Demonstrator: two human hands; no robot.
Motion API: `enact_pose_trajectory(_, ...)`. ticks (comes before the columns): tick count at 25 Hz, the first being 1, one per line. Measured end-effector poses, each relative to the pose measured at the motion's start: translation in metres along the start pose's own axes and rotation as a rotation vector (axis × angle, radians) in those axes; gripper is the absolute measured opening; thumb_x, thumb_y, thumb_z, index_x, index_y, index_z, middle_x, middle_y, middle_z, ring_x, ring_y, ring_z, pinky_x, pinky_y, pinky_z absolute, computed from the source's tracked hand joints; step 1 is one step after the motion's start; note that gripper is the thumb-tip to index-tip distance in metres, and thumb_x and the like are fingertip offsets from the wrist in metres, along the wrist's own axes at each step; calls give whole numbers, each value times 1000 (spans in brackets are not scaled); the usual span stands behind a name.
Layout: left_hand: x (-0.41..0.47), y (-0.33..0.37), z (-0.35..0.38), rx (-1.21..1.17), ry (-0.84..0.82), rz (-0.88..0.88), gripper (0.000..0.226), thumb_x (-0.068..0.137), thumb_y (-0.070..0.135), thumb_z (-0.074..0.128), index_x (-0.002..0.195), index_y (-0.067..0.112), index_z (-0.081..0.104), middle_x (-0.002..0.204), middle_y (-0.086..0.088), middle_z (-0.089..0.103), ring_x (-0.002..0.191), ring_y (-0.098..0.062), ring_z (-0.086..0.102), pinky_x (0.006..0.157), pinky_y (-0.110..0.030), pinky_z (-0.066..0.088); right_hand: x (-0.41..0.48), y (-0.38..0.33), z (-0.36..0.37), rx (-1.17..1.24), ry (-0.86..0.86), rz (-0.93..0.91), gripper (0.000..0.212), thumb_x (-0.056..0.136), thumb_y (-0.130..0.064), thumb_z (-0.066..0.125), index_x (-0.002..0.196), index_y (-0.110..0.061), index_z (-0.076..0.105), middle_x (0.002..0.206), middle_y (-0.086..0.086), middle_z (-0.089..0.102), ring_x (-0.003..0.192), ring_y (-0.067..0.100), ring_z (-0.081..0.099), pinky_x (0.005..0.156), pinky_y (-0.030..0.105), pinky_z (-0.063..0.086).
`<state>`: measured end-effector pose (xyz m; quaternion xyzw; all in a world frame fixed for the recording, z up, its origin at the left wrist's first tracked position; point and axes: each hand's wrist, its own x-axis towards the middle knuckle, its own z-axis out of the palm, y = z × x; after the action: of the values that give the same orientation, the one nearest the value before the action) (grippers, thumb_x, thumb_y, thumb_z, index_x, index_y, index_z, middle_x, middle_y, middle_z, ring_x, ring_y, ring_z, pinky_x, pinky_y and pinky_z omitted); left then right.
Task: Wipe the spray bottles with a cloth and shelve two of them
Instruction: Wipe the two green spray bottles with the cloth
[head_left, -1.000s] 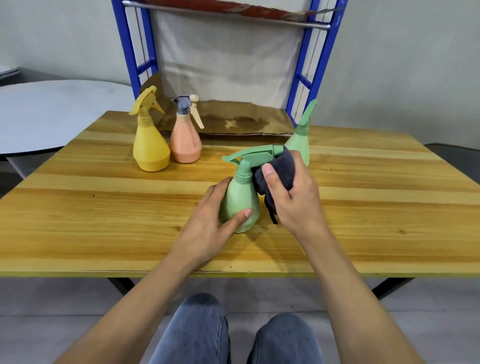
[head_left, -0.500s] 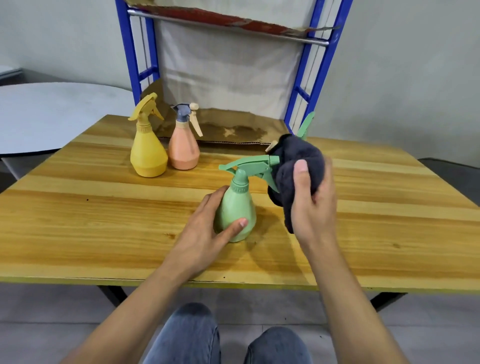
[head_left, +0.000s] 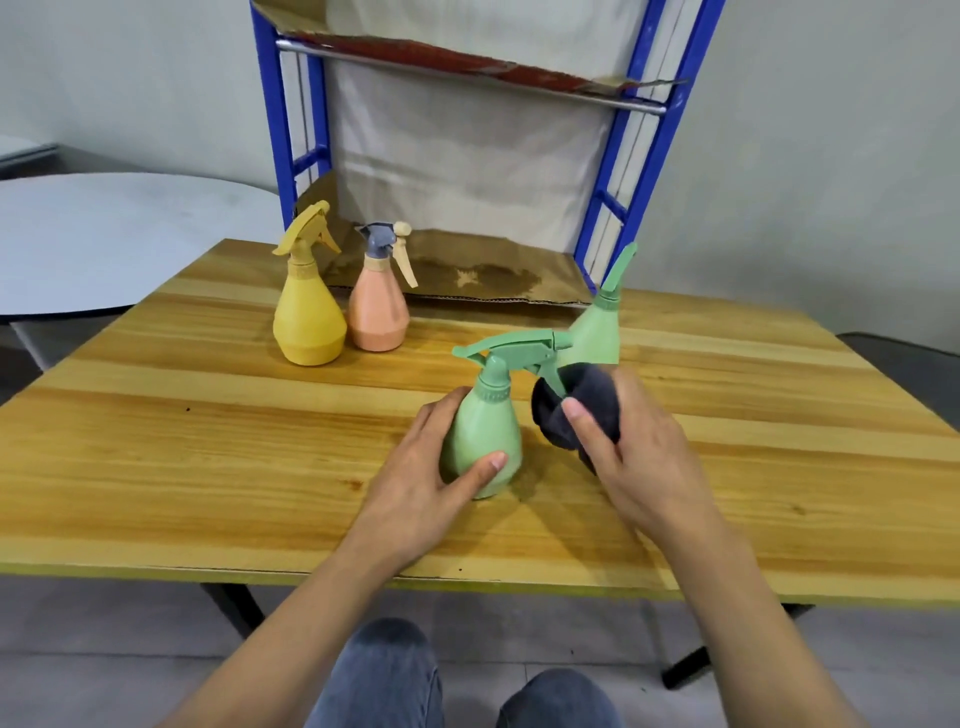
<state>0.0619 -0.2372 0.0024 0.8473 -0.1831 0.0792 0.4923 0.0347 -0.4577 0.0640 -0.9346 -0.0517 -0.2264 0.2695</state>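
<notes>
A green spray bottle (head_left: 485, 426) stands upright near the front middle of the wooden table (head_left: 208, 441). My left hand (head_left: 431, 478) grips its body from the left. My right hand (head_left: 634, 457) holds a bunched dark cloth (head_left: 576, 410) against the bottle's trigger, just right of the neck. A second green spray bottle (head_left: 597, 327) stands behind, partly hidden by the first one's nozzle. A yellow spray bottle (head_left: 309, 306) and a pink spray bottle (head_left: 378, 306) stand side by side at the back left.
A blue metal shelf rack (head_left: 644, 140) rises behind the table, its lower level lined with stained cardboard (head_left: 483, 275) and an upper shelf above. A grey round table (head_left: 104, 239) stands to the left. My knees show below the table's front edge.
My right hand with the cloth rose beside the spray head, then dropped back down against the trigger. My left hand kept its grip on the bottle. The view tilted up.
</notes>
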Motion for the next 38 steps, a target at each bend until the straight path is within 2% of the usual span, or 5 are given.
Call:
enact_pose_trajectory(4, 0, 0, 2, -7, -2, -15, 78, 88, 60, 66, 154, 41, 29, 144, 24, 42, 127, 1, 41, 104, -24, 35, 16, -28, -47, 53, 353, -70, 36, 99, -51, 47, 122, -23, 49, 103, -4, 53, 89, 15, 50, 72, 24, 31)
enact_pose_trajectory(11, 0, -1, 3, -59, 31, -68, 81, 79, 66, 67, 149, 36, 41, 139, 16, 52, 127, -7, 50, 106, -31, 42, 83, -124, -36, -738, -338, -684, 49, 92, -67, 45, 128, -34, 49, 108, -4, 59, 100, 22, 56, 85, 39, 45)
enact_pose_trajectory(19, 1, -2, 3, -102, 42, -29, 66, 88, 47, 74, 145, 28, 47, 125, 17, 52, 113, 4, 47, 90, 3, 29, 87, -118, 4, -643, -333, -626, 34, 101, -53, 41, 112, -21, 46, 94, -2, 42, 91, 25, 57, 67, 36, 38)
enact_pose_trajectory(28, -2, -2, 3, -91, 37, -15, 77, 88, 52, 71, 154, 33, 35, 138, 22, 45, 123, 6, 42, 95, -1, 28, 82, -118, -24, -166, 22, -297, 43, 100, -62, 36, 109, -22, 52, 92, -3, 58, 80, 22, 57, 71, 39, 48)
enact_pose_trajectory(38, 1, -8, 5, -105, 39, -15, 77, 89, 50, 72, 154, 32, 35, 143, 18, 46, 128, 3, 43, 105, -14, 33, 74, -85, -27, -405, -188, -518, 35, 99, -58, 42, 119, -29, 49, 99, -4, 49, 80, 20, 56, 70, 42, 51)
